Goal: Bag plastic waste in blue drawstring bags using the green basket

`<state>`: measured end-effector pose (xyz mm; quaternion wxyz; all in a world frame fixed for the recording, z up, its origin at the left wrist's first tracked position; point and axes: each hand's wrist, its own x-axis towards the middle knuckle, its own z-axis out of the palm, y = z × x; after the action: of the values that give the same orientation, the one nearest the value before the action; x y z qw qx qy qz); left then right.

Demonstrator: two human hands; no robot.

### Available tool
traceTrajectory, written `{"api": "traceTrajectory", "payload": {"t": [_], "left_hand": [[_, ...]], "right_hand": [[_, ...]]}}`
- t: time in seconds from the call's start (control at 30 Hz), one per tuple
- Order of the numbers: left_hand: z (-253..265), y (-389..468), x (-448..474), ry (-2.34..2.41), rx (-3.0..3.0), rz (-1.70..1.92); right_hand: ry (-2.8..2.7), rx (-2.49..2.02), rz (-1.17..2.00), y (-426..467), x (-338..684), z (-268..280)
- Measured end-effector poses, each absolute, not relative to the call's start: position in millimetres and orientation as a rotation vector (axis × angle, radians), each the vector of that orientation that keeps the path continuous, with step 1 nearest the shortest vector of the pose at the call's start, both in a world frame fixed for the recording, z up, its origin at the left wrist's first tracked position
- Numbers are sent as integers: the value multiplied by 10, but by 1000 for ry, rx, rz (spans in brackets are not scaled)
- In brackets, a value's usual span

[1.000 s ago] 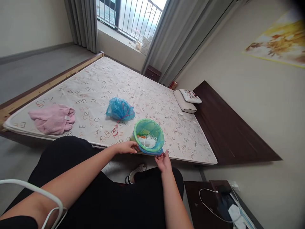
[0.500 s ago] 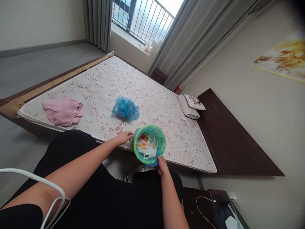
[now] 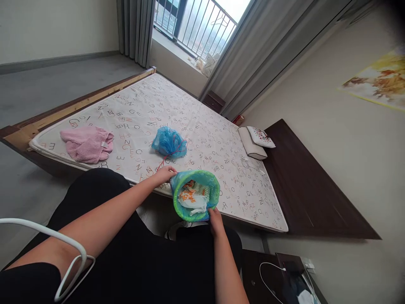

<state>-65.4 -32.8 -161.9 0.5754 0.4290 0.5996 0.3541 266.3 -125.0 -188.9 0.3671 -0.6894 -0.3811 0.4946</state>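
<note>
A small trash bin [image 3: 178, 207] with a green rim tilts toward me over the near edge of the mattress. Its blue bin liner [image 3: 174, 182] folds over the outside, and crumpled white plastic with orange print [image 3: 191, 200] lies inside. My left hand [image 3: 165, 174] pinches the liner at the bin's left side. At the lower right rim, my right hand [image 3: 215, 220] is closed on the bin, thumb over the edge; its other fingers are mostly hidden. Beyond the bin, a blue plastic bag [image 3: 169, 142] with a red drawstring rests on the mattress.
The letter-printed mattress [image 3: 139, 109] lies on a wooden bed frame. A pink towel-like cloth [image 3: 87, 143] is at its left corner; two pillows [image 3: 253, 141] are by the dark headboard [image 3: 303, 185]. A white cable [image 3: 47, 231] crosses my left arm. A dark nightstand [image 3: 257, 274] stands lower right.
The bin has shifted slightly left and its opening has turned a little. My left hand has moved up beside it, drawing the liner outward. The white plastic inside has shifted.
</note>
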Motion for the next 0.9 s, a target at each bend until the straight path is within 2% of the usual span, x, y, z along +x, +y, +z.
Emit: {"api": "traceTrajectory", "payload": {"t": [0.1,0.23,0.33,0.47,0.73,0.9], "left_hand": [[-1446,-407,-598,1498,1088,949],[-1155,-621,-481,1675,1630,1170],[-1035,-737,-397,1729,2018,1057],[-1071,-780,-284,1806,2199,963],[-1197,-734,-235,1868,2141,822],[-1267,-798,-91,1753,2249,711]], "right_hand": [[-1162,-1924,1002,-1203,2551,-1792],[-1218,-2007,881,-1192,2352,-1686],[-1268,-2062,800,-1247,2169,-1610],[-1317,-2089,728,-1376,1931,-1561],[-1241,-2096,892,-1551,1780,-1626],[-1035,-1924,1096,-1602,1617,-1650]]}}
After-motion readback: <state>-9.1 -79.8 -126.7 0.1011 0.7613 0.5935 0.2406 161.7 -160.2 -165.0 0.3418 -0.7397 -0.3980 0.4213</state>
